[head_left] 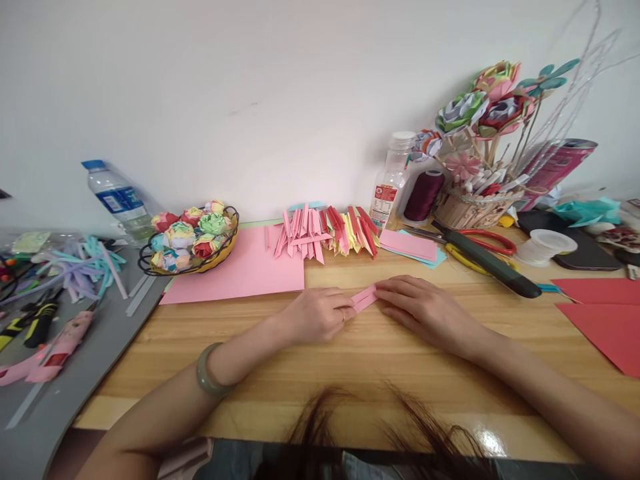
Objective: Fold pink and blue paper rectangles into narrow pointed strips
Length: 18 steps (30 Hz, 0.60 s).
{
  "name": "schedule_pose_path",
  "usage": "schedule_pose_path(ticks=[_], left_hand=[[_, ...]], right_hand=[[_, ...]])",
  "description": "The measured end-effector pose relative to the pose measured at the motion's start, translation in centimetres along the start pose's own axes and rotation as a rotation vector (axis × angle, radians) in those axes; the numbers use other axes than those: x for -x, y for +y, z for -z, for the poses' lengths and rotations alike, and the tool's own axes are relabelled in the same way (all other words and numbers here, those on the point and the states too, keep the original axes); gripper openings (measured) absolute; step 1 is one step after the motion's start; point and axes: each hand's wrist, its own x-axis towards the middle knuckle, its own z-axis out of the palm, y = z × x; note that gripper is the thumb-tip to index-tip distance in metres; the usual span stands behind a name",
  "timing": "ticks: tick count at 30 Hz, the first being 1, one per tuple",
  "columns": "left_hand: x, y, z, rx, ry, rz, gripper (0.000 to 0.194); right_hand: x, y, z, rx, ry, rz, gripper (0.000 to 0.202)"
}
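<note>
A folded strip of pink paper (364, 298) lies on the wooden table between my two hands. My left hand (320, 313), with a ring on one finger, has its fingers closed on the strip's left end. On the right end, the fingers of my right hand (425, 310) press the paper down, partly covering it. A lengthwise crease shows along the strip. Behind my hands stand folded pink paper pieces (303, 233), alongside red and yellow folded ones (353, 230). A small stack of pink paper slips (410, 245) sits just beyond my right hand.
At the left are a basket of paper flowers (193, 240), a water bottle (117, 200) and a pink glue gun (60, 347). To the right lie a dark-handled cutter (490, 260), red-handled scissors (493, 241), a clear spool (545, 247) and red paper (605, 330). A pink sheet (235, 273) lies behind.
</note>
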Motion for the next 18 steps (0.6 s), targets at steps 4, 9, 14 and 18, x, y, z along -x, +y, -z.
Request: schedule_pose_path(ticks=[4,9,14,18], left_hand=[[-0.1,0.2,0.1,0.140,-0.017,0.064,0.027],[-0.2,0.3,0.0,0.217,-0.008,0.057,0.023],[0.1,0.0,0.2,0.193,-0.010,-0.016,0.022],[0.6,-0.4,0.3,0.206,-0.001,-0.052,0.023]], right_hand=[[0.0,0.1,-0.1,-0.100,0.031,-0.113,0.029],[-0.4,-0.5,0.0,-0.193,-0.012,-0.099,0.025],[-1.0,-1.9,0.3,-0.228,-0.117,-0.039,0.021],[-1.4,-2.4,0.1,-0.218,-0.107,-0.031,0.018]])
